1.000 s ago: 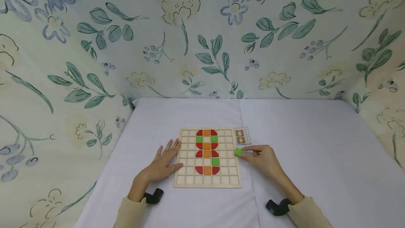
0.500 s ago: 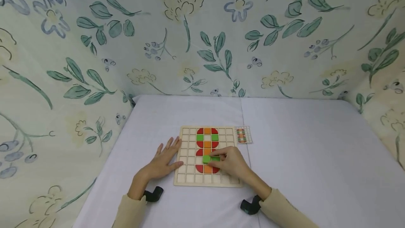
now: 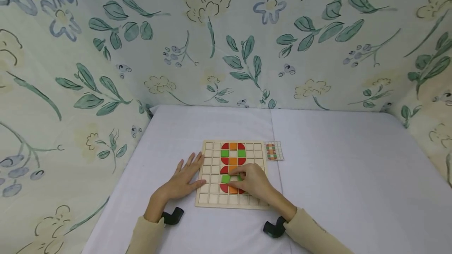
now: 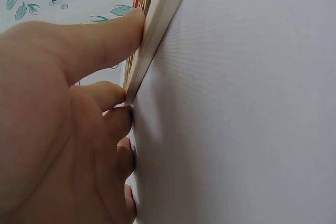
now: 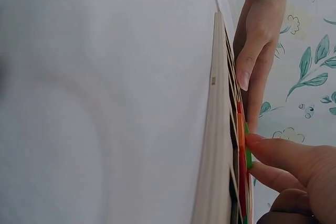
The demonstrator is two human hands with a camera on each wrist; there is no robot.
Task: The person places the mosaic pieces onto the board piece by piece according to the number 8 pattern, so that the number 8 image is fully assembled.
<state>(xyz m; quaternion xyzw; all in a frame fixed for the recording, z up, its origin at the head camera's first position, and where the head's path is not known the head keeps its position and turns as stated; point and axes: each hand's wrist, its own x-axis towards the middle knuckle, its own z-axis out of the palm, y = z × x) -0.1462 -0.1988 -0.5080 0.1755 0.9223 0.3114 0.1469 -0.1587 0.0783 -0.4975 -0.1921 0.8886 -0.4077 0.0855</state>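
Right hand: the right hand [image 3: 251, 183] sits over the lower half of the wooden grid board [image 3: 212, 191], fingertips pinching the green square tile [image 3: 226, 178] and pressing it down into a cell.
Green tile: it lies at the hand's 9 o'clock, in the left column of the coloured figure, just above the red bottom pieces [image 3: 224, 187]; the wrist view shows the fingertips [image 5: 262, 142] right on its green edge [image 5: 247, 150].
Left hand: the left hand [image 3: 183, 178] lies flat and relaxed on the white table [image 3: 335, 175], fingers straight, thumb touching the board's left edge at 9 o'clock.
Board: red, orange and green pieces run down its middle.
Pattern card: a small card [image 3: 272, 151] lies just beside the board's 2 o'clock corner.
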